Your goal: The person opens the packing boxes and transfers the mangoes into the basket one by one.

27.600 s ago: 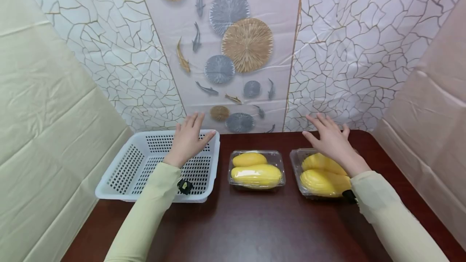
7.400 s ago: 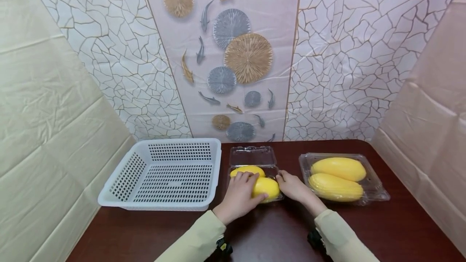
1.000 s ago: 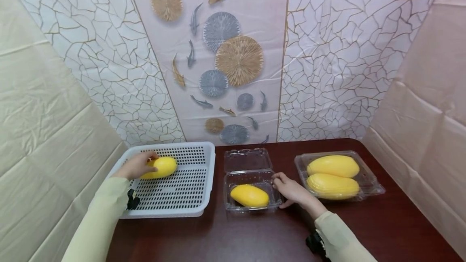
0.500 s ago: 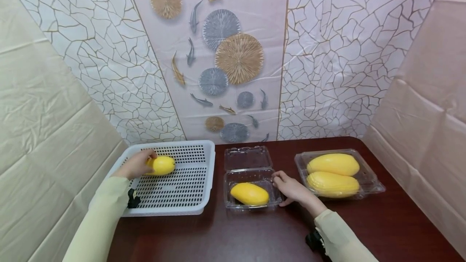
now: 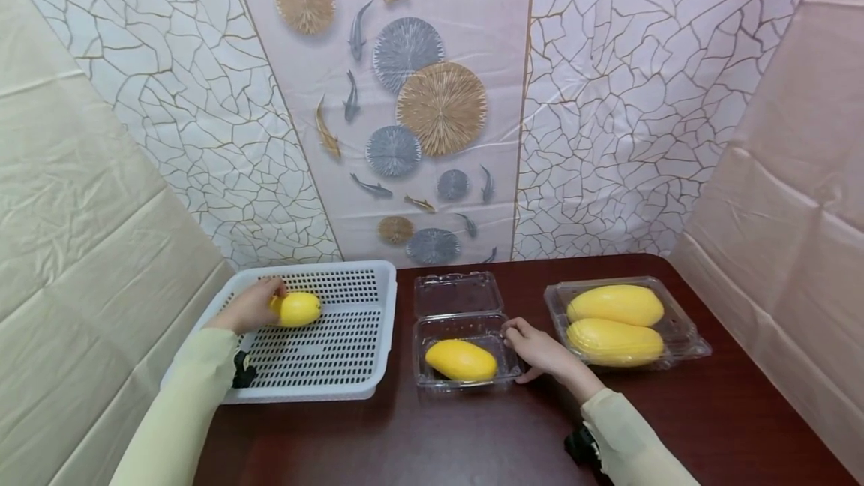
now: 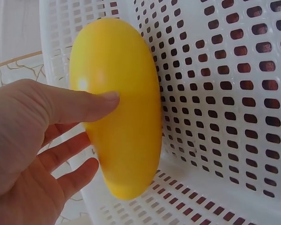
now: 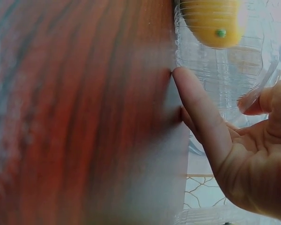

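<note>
My left hand [image 5: 253, 307] is inside the white basket [image 5: 383, 343], holding a yellow mango [image 5: 301, 309]. In the left wrist view the thumb lies across the mango [image 6: 131, 131], with some fingers behind it and others spread beside it. The mango leans near the perforated basket wall [image 6: 215, 93]. My right hand [image 5: 540, 351] grips the right edge of a clear plastic clamshell box [image 5: 421, 373], whose lid [image 5: 459, 297] is folded back. A single mango [image 5: 462, 361] lies inside that box. The right wrist view shows the fingers [image 7: 203, 122] at the box's side, close to the tabletop.
At the right stands a second clear box [image 5: 691, 336] with its lid closed over two mangoes [image 5: 616, 342]. Dark wooden tabletop [image 5: 418, 441] stretches in front. A patterned cloth wall [image 5: 432, 193] rises behind the table, with plain cloth at both sides.
Earlier the middle box was closed with two mangoes; its lid has since opened and one mango is now in the basket. Over the last second that mango has turned slightly; the right hand stays put.
</note>
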Demonstrator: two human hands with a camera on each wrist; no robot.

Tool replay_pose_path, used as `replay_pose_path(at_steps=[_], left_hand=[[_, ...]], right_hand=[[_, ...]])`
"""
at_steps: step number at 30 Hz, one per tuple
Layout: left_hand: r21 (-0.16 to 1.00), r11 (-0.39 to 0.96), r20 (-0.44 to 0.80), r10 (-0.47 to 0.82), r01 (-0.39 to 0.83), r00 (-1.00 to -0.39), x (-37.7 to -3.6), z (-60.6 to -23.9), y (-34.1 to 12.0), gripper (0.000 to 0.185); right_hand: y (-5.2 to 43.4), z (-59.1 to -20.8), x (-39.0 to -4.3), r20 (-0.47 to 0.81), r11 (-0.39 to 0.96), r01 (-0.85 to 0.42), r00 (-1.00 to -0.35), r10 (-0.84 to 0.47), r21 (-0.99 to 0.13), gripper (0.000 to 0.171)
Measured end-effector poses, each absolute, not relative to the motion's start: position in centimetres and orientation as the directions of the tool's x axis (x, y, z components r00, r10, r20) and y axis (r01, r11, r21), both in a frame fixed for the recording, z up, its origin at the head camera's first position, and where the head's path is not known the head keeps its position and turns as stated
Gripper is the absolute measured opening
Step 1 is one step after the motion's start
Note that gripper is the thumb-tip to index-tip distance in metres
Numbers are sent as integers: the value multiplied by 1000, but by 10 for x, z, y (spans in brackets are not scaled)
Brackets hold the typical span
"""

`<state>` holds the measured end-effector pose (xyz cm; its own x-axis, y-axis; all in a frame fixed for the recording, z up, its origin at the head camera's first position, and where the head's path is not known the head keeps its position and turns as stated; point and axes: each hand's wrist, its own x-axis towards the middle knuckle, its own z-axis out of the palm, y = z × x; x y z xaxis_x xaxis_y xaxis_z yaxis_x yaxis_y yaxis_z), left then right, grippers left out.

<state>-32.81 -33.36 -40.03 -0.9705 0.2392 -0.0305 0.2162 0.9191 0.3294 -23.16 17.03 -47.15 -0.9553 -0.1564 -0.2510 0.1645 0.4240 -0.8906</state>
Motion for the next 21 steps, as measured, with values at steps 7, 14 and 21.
replay_pose_path(at_steps=[7, 14, 21], left_hand=[[320, 919, -54, 261, 231, -964, -324, -397, -338, 29], [268, 926, -80, 296, 265, -952, -324, -397, -341, 21], [245, 935, -105, 288, 256, -952, -328, -398, -342, 21]], right_hand=[[171, -474, -233, -252, 431, 167, -956, -149, -887, 39], [170, -474, -233, -252, 431, 168, -956, -147, -887, 39], [169, -473, -233, -251, 431, 168, -957, -144, -887, 39]])
